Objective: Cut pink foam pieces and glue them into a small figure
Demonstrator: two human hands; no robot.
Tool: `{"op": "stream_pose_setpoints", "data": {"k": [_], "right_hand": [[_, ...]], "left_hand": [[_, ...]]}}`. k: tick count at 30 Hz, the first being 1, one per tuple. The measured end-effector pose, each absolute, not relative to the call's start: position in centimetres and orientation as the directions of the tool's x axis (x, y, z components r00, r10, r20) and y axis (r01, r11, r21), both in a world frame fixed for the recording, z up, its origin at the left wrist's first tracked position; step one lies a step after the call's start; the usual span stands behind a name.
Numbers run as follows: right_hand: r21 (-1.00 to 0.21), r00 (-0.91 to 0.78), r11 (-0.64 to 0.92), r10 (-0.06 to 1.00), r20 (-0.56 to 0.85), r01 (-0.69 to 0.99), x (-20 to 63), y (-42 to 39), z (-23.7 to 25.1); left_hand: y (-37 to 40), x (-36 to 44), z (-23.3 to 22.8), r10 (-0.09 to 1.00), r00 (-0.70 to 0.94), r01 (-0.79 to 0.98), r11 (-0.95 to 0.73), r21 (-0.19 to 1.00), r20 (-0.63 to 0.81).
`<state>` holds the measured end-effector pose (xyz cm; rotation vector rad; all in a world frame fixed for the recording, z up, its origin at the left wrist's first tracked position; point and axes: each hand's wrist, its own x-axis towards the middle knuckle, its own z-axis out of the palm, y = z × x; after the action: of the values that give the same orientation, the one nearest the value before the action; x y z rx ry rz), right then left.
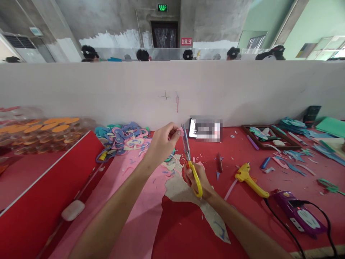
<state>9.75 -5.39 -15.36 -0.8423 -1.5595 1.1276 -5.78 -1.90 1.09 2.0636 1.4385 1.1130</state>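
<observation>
My left hand (167,139) pinches a small pink foam piece (181,132) between thumb and fingers, above the red table. In my right hand (198,176) is a pair of scissors (194,176) with yellow handles, its blades pointing up and away from me. Those blades stand right beside the pink piece; whether they touch it I cannot tell. Under my hands lie a torn beige sheet (178,187) and a large pink foam sheet (134,216). Small pink and pale scraps are scattered around the scissors.
Cut foam shapes (132,136) heap at the back left, near stacked clear containers with orange discs (59,127). A phone (205,128) leans on the white partition (121,90). To the right lie a yellow glue gun (250,180), a corded purple device (299,214) and a dark tray (272,138).
</observation>
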Motion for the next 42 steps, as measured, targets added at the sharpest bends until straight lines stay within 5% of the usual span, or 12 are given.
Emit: {"op": "stream_pose_setpoints", "data": {"k": [9,17,42], "right_hand": [[-0.980,-0.256,0.196,0.946,0.200,-0.040,9.6,-5.6,-15.3],[-0.959,-0.306,0.208,0.916,0.260,-0.193,9.0,-4.5,-17.7],[-0.961,-0.281,0.262,0.920,0.275,-0.084,9.8,-5.1,-16.0]], "left_hand": [[-1.9,-5.8,1.2,0.902,0.124,0.600,-0.400,0.693,0.414],[-2.0,-6.0,1.3,0.906,0.161,0.568,-0.410,0.714,0.392],[-2.3,-5.5,1.1,0.911,0.280,0.592,-0.413,0.693,0.303]]}}
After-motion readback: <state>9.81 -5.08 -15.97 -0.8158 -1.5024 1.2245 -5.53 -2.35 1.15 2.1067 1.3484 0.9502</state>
